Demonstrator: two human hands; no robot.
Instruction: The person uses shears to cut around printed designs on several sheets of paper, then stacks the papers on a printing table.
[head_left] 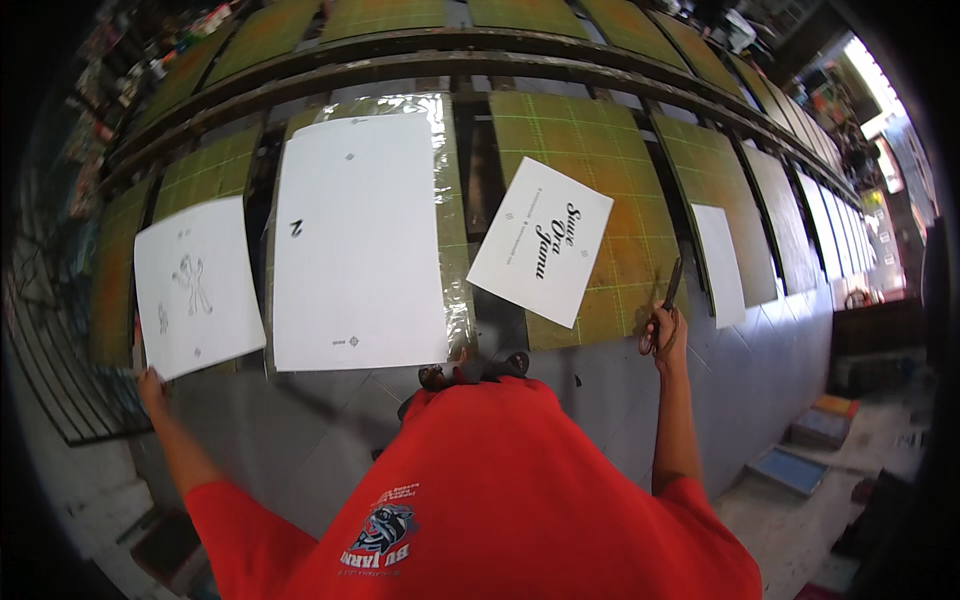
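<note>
At the far left, my left hand point(152, 388) pinches the near corner of a white paper sheet point(220, 265) with a small line drawing, which lies over a greenish board. My right hand point(674, 334) is closed round the handles of dark scissors point(673, 287), blades pointing up and away. Between my hands, a large white sheet point(365, 240) with small printed marks rests on clear plastic film point(458, 290). To its right, a smaller white sheet point(545, 255) with black script lettering lies askew on a green-brown gridded board point(630, 225).
A narrow white sheet point(717, 262) lies on a board right of the scissors. More boards stand in rows, with dark rails point(420, 65) running behind the nearest row. On the floor at right are a blue-faced frame point(788, 470) and a stacked box point(825, 422).
</note>
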